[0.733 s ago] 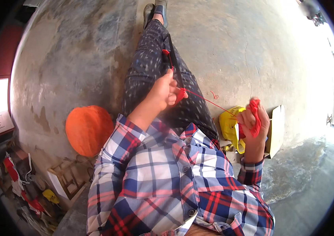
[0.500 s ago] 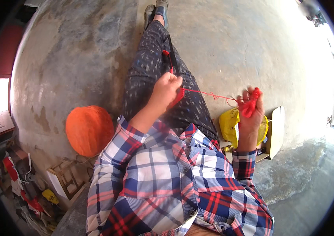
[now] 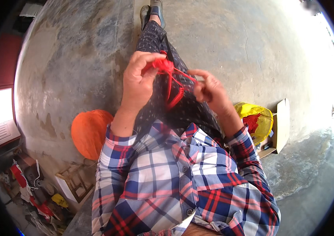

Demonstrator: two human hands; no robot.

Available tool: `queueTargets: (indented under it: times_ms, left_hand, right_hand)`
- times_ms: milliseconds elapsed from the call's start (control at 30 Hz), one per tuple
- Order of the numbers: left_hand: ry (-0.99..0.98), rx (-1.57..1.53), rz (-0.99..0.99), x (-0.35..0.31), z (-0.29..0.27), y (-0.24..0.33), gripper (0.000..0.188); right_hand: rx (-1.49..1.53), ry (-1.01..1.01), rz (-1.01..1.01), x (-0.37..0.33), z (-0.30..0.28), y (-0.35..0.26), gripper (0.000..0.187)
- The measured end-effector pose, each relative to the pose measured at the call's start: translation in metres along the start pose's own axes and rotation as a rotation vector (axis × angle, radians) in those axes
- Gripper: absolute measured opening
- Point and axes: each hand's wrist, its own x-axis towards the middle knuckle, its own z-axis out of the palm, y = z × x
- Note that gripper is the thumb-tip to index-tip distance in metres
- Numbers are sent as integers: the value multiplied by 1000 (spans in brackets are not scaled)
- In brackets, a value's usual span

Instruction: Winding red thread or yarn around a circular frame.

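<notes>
The left hand (image 3: 138,80) grasps a bundle of red cord (image 3: 162,64) between thumb and fingers, while the right hand (image 3: 211,88), blurred, has its fingers bent around the end of a stretched red strand (image 3: 185,74); whether they pinch it firmly or only hook it, I cannot tell. The bundle sits above the person's thighs, and from it looser red loops (image 3: 169,84) hang down beside a ridged red wrapping (image 3: 175,99) too smeared to make out fully. A black strap (image 3: 168,48) lies along the dark patterned trousers (image 3: 147,39) just beyond the bundle. With several loops hanging so close together, the likeliest trouble is a tangle: a strand pulled through them could catch and tighten into a knot. If the thumb's hold loosens, the bundle could spill apart, and too hard a tug on the right could drag the wrapping out of line. Farther out, on the concrete floor (image 3: 76,70), an orange rounded cushion-like object (image 3: 90,133) lies to the left, and to the right a yellow bag (image 3: 249,107) with red material (image 3: 252,122) inside stands against an open box (image 3: 282,126).
</notes>
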Motion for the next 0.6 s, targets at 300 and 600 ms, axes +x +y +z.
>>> queueTargets:
  times_ms: [300, 600]
  left_hand:
    - [-363, 1175, 246, -14, -5, -88, 15]
    - [-200, 582, -199, -32, 4, -82, 15]
  right_hand:
    - [-684, 186, -61, 35, -17, 56, 30]
    - [-271, 363, -239, 20, -14, -19, 20]
